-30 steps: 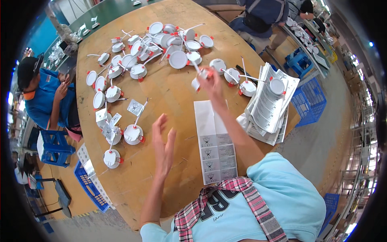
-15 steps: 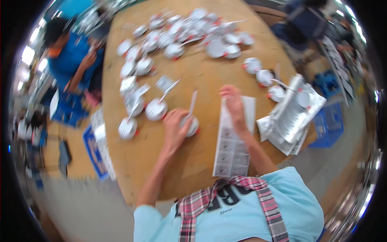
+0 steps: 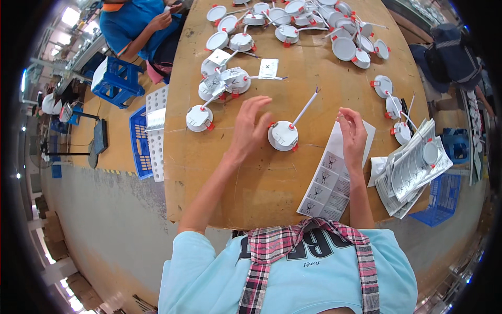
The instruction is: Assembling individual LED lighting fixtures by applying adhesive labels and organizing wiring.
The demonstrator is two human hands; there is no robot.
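Observation:
One white round downlight [image 3: 283, 137] with red side clips lies back up on the table in front of me, its white cable pointing up and to the right. Just left of it is my left hand [image 3: 250, 130], fingers spread and holding nothing. My right hand [image 3: 354, 137] is over the upper part of a white label sheet [image 3: 328, 180], which has printed squares along its lower half. Its fingertips are bent toward the thumb in a pinch; anything between them is too small to make out.
Many similar downlights [image 3: 343, 48] crowd the far table, with several more at left [image 3: 200, 118] and right [image 3: 401, 133]. A stack of printed sheets [image 3: 402, 178] at right bears another downlight [image 3: 430, 153]. A blue basket [image 3: 140, 141] stands off the left edge. Another person [image 3: 138, 29] sits at far left.
My left hand has come off the downlight and moved to its left, fingers spreading. My right hand's fingers have gone from stretched out to bent together. The whole view has shifted.

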